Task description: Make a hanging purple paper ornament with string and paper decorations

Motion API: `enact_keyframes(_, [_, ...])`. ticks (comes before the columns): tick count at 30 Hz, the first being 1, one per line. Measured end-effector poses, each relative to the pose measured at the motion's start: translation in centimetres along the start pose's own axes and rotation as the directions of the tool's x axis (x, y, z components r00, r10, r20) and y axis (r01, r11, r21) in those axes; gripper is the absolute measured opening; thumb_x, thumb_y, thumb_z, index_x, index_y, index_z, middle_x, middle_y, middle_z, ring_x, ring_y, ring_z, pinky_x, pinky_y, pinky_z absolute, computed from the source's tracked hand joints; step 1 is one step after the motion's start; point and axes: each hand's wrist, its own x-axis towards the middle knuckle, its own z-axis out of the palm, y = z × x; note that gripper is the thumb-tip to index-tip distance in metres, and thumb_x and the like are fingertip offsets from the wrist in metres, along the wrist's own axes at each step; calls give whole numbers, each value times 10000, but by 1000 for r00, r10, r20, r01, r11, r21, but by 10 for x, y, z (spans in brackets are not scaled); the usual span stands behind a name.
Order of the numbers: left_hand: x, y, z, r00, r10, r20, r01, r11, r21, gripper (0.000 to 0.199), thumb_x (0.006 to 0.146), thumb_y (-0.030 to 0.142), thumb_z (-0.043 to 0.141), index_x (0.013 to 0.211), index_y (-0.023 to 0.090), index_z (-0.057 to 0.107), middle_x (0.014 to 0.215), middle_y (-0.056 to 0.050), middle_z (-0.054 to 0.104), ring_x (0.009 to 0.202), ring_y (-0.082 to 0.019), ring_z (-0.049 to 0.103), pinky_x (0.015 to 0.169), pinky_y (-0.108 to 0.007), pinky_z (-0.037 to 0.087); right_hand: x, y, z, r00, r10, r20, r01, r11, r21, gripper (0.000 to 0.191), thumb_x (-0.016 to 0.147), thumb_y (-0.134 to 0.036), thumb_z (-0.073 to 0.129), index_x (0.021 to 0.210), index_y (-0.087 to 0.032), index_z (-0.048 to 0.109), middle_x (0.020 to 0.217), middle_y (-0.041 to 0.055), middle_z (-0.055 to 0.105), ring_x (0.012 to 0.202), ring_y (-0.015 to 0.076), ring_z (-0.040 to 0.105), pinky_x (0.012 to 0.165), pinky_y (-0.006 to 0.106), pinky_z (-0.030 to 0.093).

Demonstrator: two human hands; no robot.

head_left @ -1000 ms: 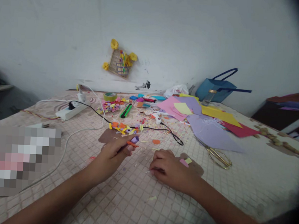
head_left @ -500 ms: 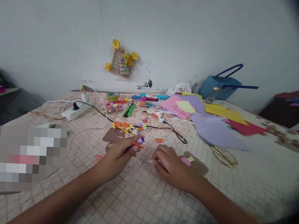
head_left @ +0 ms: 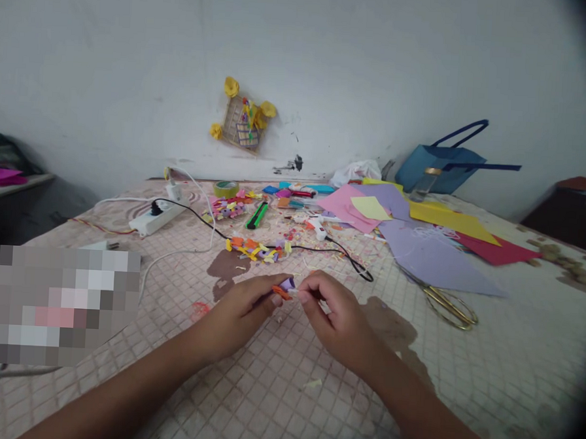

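My left hand (head_left: 249, 305) is closed round a small rolled purple paper (head_left: 287, 283) with an orange paper piece (head_left: 282, 292) beside it. Close to the open end of the roll, the thumb and forefinger of my right hand (head_left: 334, 313) are pinched together; what they hold, if anything, is too small to make out. Just beyond my hands lies a garland of yellow, orange and purple paper pieces (head_left: 257, 249).
A black cable crosses behind the garland to a white glue gun (head_left: 318, 229). A green cutter (head_left: 257, 216) and green tape (head_left: 226, 189) lie farther back. Gold-handled scissors (head_left: 450, 308) and coloured sheets (head_left: 433, 253) are right; a power strip (head_left: 159, 219) is left.
My right hand has moved up and left to the paper roll, its finger and thumb now at the roll's end. The view has shifted slightly, moving the background to the right.
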Motion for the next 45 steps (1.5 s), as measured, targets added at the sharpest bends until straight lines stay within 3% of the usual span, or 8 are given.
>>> enact_keyframes(11, [1,-1,2,1000,-4,26,4,1000,-6,321,904,285,442,1181,207,584,1237,-89,617,1115,-227,571,983,-424,420,-1,7,7,992,-72,-99,68,997,-41,88,871,-176,504,833,-195,581,762,16,633,704,134,586,654,263,454])
enact_keyframes(17, [1,1,3,996,-45,81,46,999,-6,340,915,283,421,1201,175,567,1259,-103,598,1135,-221,555,994,-410,408,-4,13,11,983,-20,-183,24,1000,16,33,841,-182,552,867,-200,560,767,3,633,669,116,597,615,230,472])
enact_keyframes(21, [0,2,4,993,7,118,-2,999,-44,338,925,271,402,1218,211,560,1279,-70,588,1138,-191,553,990,-360,412,-4,13,11,983,-47,-176,47,999,-4,37,835,-162,558,827,-195,573,728,-9,630,653,105,590,604,212,459])
enact_keyframes(45, [0,-1,5,994,-44,101,46,999,-17,389,905,253,422,1266,150,520,1236,-89,617,1095,-195,577,974,-372,428,-8,10,8,969,-196,-148,181,978,-105,96,791,-84,539,758,-169,570,659,-4,605,579,92,539,546,198,421])
